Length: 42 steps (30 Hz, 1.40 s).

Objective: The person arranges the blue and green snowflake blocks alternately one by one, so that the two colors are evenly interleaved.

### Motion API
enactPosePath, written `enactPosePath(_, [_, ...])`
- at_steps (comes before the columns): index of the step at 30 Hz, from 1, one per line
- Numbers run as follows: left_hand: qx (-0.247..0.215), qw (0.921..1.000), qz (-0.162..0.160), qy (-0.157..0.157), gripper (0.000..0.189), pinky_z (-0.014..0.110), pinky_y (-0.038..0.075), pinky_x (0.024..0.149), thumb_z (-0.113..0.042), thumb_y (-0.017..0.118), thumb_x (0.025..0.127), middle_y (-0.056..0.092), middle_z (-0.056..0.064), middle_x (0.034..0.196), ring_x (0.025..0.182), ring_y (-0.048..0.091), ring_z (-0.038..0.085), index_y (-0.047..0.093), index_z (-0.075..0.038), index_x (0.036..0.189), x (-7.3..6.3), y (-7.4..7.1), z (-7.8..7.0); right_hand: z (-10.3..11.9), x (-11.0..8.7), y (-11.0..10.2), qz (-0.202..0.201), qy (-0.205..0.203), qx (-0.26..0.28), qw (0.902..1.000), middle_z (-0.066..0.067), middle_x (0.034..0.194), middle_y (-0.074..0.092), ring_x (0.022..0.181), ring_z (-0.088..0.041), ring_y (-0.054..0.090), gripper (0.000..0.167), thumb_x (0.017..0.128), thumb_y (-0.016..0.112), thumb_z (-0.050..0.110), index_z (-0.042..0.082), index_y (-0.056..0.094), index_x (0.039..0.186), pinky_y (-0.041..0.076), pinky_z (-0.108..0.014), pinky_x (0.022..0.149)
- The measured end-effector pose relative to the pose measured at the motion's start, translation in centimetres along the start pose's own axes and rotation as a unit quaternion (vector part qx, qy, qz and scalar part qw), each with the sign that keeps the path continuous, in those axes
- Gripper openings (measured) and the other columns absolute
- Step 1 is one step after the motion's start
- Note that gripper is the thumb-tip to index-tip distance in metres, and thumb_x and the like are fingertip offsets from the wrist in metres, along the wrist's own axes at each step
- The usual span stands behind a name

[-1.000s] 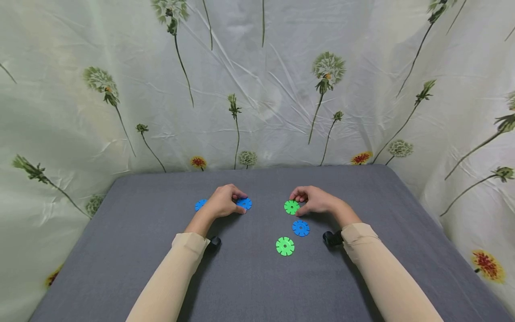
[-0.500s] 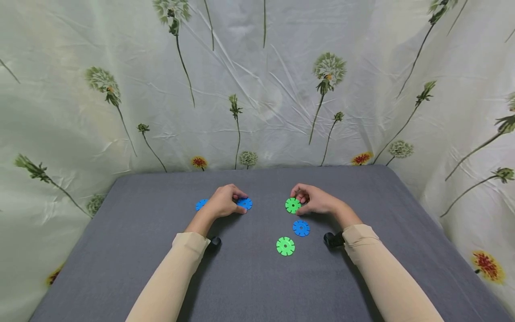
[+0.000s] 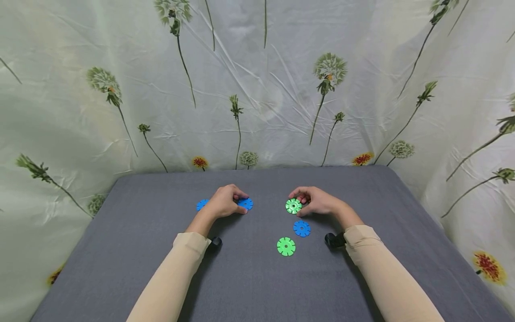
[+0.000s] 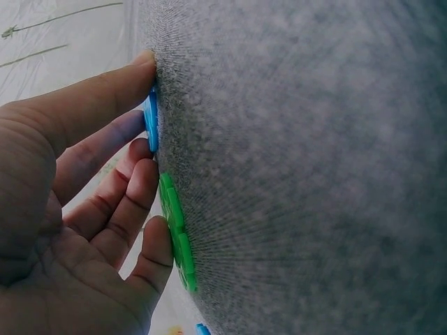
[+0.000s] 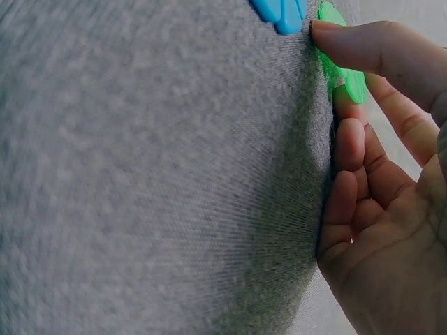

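My left hand (image 3: 223, 201) has its thumb and fingers about a blue notched plastic disc (image 3: 245, 204), pinching it at the edges close to the cloth. In the left wrist view, a green disc (image 4: 179, 237) lies flat below the ring and little fingers; the hand hides it from the head view. Another blue disc (image 3: 202, 204) shows partly behind the left hand. Farther right, my right hand (image 3: 315, 200) pinches a green notched disc (image 3: 293, 206) between thumb and fingertips. The right wrist view shows this green disc (image 5: 342, 66) tilted off the cloth.
A blue disc (image 3: 301, 228) lies just in front of the right hand, with a green disc (image 3: 286, 246) nearer the body. Grey cloth (image 3: 249, 286) covers the table. A flower-printed curtain (image 3: 265, 89) hangs along its far edge.
The right hand's green disc has shifted a little, away from the body and then back, and its face now catches the light. The left hand stays almost still at its blue disc.
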<state>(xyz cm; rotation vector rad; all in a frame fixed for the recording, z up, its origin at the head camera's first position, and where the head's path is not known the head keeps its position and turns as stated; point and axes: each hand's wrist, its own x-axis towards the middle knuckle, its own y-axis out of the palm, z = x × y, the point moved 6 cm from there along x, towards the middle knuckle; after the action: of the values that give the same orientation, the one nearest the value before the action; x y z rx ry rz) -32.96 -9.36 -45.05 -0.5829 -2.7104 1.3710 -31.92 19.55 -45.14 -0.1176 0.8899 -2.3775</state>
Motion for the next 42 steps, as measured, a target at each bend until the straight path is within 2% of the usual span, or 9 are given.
enactPosePath(17, [0.007, 1.0, -0.002, 0.0, 0.042, 0.047, 0.053, 0.107, -0.02, 0.092, 0.088, 0.069, 0.008, 0.13, 0.122, 0.064, 0.028, 0.081, -0.015, 0.128, -0.1, -0.1, 0.1, 0.3, 0.1, 0.2, -0.009, 0.015, -0.024, 0.9996, -0.007, 0.103, 0.063, 0.093, -0.019, 0.051, 0.048, 0.086, 0.086, 0.009, -0.001, 0.071, 0.131, 0.044, -0.028, 0.084])
enactPosePath(25, [0.011, 0.9999, -0.003, 0.0, 0.042, 0.047, 0.053, 0.108, -0.021, 0.091, 0.089, 0.069, 0.008, 0.132, 0.123, 0.065, 0.028, 0.081, -0.016, 0.129, 0.2, 0.1, 0.2, 0.7, 0.6, 0.1, -0.012, -0.001, -0.015, 0.9998, -0.011, 0.106, 0.067, 0.095, -0.02, 0.056, 0.047, 0.088, 0.085, 0.008, -0.003, 0.069, 0.13, 0.048, -0.026, 0.084])
enactPosePath(32, [0.013, 0.9999, -0.001, 0.008, 0.042, 0.048, 0.053, 0.108, -0.021, 0.091, 0.089, 0.069, 0.009, 0.131, 0.123, 0.065, 0.028, 0.081, -0.016, 0.129, 0.1, 0.0, 0.0, 1.8, 1.7, 0.3, -0.013, 0.003, -0.025, 0.9996, -0.008, 0.105, 0.067, 0.095, -0.018, 0.057, 0.045, 0.088, 0.084, 0.01, 0.001, 0.069, 0.129, 0.048, -0.027, 0.084])
enactPosePath(42, [0.009, 1.0, -0.002, -0.001, 0.042, 0.047, 0.053, 0.108, -0.021, 0.091, 0.089, 0.068, 0.008, 0.131, 0.124, 0.065, 0.028, 0.081, -0.016, 0.13, 0.0, 0.0, 0.0, 3.9, 3.8, 1.3, 0.005, 0.0, -0.031, 0.9995, -0.008, 0.107, 0.067, 0.095, -0.018, 0.058, 0.048, 0.087, 0.086, 0.012, 0.003, 0.069, 0.131, 0.049, -0.033, 0.087])
